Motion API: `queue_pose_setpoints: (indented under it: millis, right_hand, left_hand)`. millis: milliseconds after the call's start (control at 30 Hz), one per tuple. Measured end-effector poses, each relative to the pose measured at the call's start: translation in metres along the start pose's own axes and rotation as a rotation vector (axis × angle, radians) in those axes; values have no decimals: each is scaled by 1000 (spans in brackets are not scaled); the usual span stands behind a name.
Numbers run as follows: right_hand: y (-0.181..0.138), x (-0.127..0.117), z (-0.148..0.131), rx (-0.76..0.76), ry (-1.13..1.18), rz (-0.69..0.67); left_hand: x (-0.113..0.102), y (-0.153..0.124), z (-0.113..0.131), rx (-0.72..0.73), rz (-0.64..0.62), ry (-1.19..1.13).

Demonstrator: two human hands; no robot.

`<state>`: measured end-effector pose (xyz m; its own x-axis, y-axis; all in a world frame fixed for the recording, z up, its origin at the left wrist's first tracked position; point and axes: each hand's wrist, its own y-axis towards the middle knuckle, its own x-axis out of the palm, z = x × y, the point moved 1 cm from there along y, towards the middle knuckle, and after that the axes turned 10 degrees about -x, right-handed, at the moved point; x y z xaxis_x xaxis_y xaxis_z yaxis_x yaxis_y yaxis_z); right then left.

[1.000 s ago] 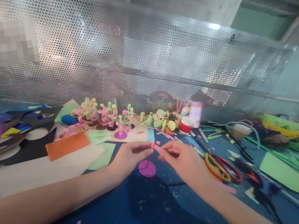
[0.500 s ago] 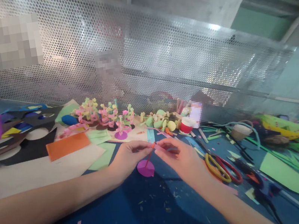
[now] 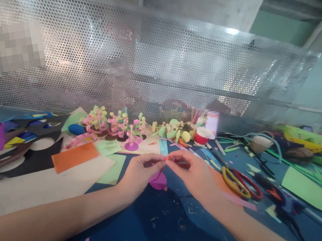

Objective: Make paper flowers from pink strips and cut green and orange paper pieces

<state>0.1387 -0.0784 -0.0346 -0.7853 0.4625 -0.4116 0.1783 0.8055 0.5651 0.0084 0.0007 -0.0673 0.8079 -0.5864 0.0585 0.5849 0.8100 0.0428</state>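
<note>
My left hand (image 3: pixel 140 173) and my right hand (image 3: pixel 191 171) meet over the blue table (image 3: pixel 131 239), fingertips pinched together on a thin orange stick (image 3: pixel 164 161). The stick stands on a small purple paper disc (image 3: pixel 157 181), partly hidden under my fingers. Both hands are closed in a pinch. A pink paper strip lies just under my right wrist.
Finished curly paper models (image 3: pixel 112 124) stand at the back by a perforated metal screen (image 3: pixel 139 58). An orange sheet (image 3: pixel 73 156), beige and green paper lie left. Scissors (image 3: pixel 239 181) with yellow and red handles lie right, with green strips, a red-white cup (image 3: pixel 201 135) and scraps.
My fingertips have drawn closer together at the top of the stick. The purple disc is now more covered by my hands.
</note>
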Motion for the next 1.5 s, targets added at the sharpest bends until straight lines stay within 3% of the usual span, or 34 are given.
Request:
queue_pose_setpoints:
  millis: [567, 833, 1067, 1500]
  right_hand:
    - [-2, -1, -3, 114, 81, -36]
    - [-2, 0, -8, 79, -58, -10]
    - [-6, -1, -4, 81, -94, -5]
    - [-4, -2, 2, 50, -40, -33]
  left_hand:
    - [4, -8, 3, 88, 28, 58]
    - [7, -11, 1, 53, -35, 68]
    - [5, -9, -1, 95, -9, 123]
    - [4, -10, 1, 79, -36, 88]
